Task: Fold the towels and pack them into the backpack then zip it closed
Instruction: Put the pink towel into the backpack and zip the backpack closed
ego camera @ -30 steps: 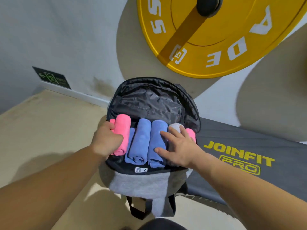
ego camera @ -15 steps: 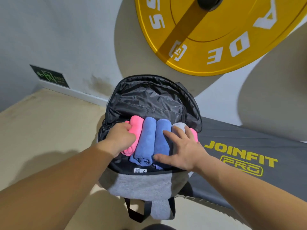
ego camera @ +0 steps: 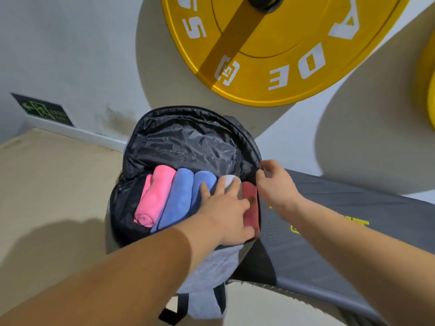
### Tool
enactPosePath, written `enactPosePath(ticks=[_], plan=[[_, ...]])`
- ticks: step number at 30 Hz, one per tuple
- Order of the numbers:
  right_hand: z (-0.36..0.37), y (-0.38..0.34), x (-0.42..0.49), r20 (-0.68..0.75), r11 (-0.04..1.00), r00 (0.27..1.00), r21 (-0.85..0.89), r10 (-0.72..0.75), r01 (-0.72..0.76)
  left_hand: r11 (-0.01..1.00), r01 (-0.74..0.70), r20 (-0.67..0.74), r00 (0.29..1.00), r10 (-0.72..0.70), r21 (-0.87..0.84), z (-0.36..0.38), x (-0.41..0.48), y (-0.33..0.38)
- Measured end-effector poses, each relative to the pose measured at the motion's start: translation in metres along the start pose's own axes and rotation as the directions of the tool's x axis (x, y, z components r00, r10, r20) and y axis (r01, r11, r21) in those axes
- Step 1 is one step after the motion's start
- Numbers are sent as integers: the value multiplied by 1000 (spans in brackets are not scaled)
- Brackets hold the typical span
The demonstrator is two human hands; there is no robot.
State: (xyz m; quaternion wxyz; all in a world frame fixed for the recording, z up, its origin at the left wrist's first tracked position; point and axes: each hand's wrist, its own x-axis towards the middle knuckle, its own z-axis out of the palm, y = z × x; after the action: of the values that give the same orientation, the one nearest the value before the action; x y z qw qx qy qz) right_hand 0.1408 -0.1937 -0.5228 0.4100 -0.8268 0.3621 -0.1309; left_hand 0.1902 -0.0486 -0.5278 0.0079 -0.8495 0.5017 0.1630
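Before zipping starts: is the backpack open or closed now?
Open: flap of the backpack stands up, showing lining and rolled towels inside.

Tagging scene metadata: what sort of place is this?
Most likely a gym or fitness room. There is a big yellow weight plate by the wall, a dark padded bench with yellow print below it, and a green exit sign low on the wall.

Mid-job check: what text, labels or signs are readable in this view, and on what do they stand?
"ADE": white letters on the yellow weight plate.
"SS" or "55": same plate.
Too blurred to read: boxed mark on the plate.
Too small to read: text on the green exit sign; only an arrow and a running figure show.
Mostly hidden, unreadable: yellow print on the bench.
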Motion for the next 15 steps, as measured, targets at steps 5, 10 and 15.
enactPosePath(ticks=[5, 10, 15], plan=[[5, -1, 33, 62, 989, 989, -73, 131, -126, 998, 46, 4, 999, -46, 43, 16, 6, 3], [15, 10, 51, 60, 991, 989, 20, 132, -134, 998, 45, -9, 999, -45, 53, 21, 2, -1], [-1, 8, 50, -111, 973, 991, -224, -78, 52, 994, 75, 28, 997, -77, 75, 17, 1, 1]])
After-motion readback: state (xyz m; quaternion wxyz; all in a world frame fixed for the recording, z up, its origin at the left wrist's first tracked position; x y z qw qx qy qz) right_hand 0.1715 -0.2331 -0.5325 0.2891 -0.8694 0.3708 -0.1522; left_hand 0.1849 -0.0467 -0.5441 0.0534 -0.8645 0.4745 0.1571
